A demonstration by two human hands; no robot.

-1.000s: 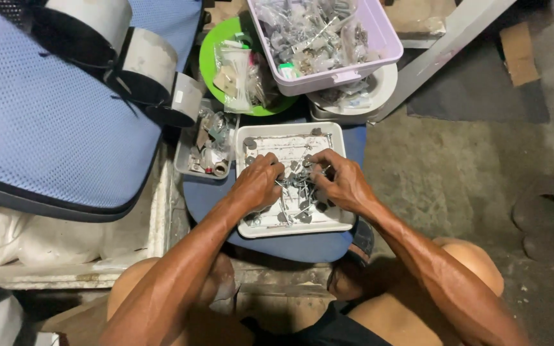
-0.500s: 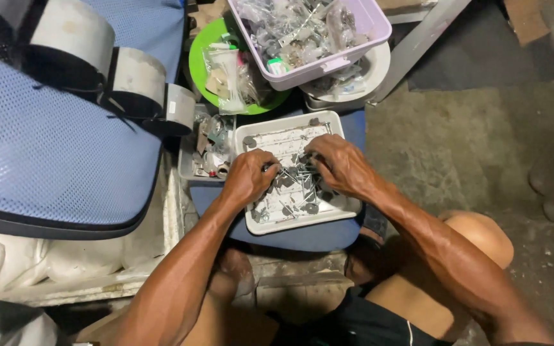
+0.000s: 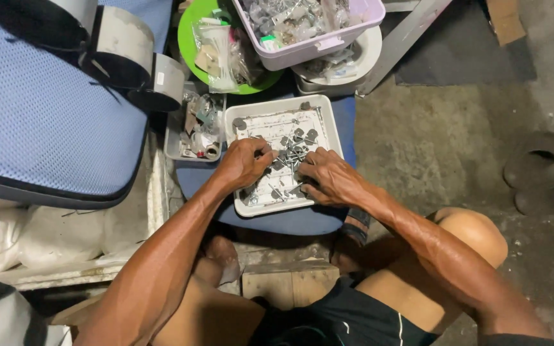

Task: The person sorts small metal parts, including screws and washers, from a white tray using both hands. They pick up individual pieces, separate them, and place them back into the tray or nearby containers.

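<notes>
**Two hands in one crowded tray, and much that could scatter**

Both of our hands work inside the square white tray (image 3: 325,128), which rests on a blue cushioned seat (image 3: 290,221) just past our knees. Our left hand (image 3: 245,163) is curled, its fingertips pinched together over the heap of small metal fasteners (image 3: 290,154); whether a single piece is actually caught between them we cannot tell, since the knuckles hide the tips. Our right hand (image 3: 328,179) lies lower and flatter on the same heap, fingers bent and pressing into the pieces, with nothing clearly clamped.

We judge the nearest risk to be the tray itself: its near edge sits close to the front rim of the seat, and a downward push from either wrist could tip it toward our legs and spill the fasteners to the concrete floor (image 3: 444,147). Sharp points among the pieces could also prick a fingertip as we rake through them blind.

Just left of the tray stands a small clear box (image 3: 174,144) of odds and ends; a sideways sweep of our left elbow or hand could knock it off the seat.

Farther on, a lilac tub (image 3: 328,45) of mixed hardware sits on a white bowl (image 3: 367,54), beside a green plate (image 3: 190,32) holding clear bags. That stack looks none too steady to us; a jolt to the seat might bring it down.
</notes>
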